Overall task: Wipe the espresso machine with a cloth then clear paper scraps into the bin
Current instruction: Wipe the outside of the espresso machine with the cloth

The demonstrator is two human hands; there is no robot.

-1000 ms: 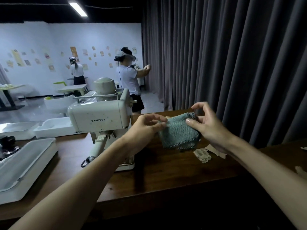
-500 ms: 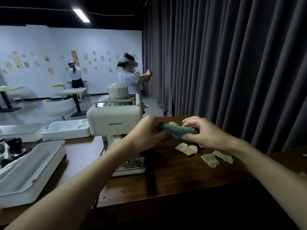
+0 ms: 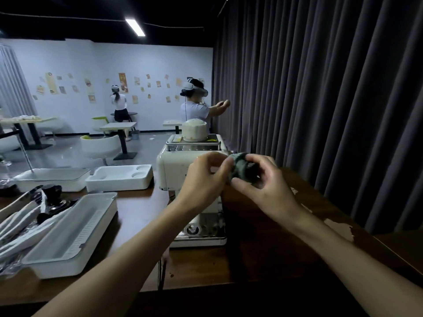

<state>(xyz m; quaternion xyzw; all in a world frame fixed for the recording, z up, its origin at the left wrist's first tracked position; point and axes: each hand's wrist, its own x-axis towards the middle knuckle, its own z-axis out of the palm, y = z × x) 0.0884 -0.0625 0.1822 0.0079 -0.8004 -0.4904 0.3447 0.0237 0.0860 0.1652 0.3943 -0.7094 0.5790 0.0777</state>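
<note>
A cream espresso machine (image 3: 176, 170) stands on the dark wooden table (image 3: 263, 255), partly hidden behind my hands. In front of its upper right corner I hold a grey-green knitted cloth (image 3: 240, 167), bunched into a small wad. My left hand (image 3: 206, 179) pinches the cloth's left side and my right hand (image 3: 265, 181) grips it from the right, thumb underneath. Torn paper scraps (image 3: 338, 228) lie on the table to the right of my right forearm, near the curtain. No bin is in view.
White foam trays (image 3: 68, 236) with wrapped utensils fill the table's left side, and two more white trays (image 3: 119, 179) sit behind them. A dark curtain (image 3: 320, 99) hangs close on the right. Two people in headsets stand in the room beyond.
The cloth went from a spread square to a tight wad between both hands. The view shifted, so the machine now sits behind my hands and the scraps lie further right.
</note>
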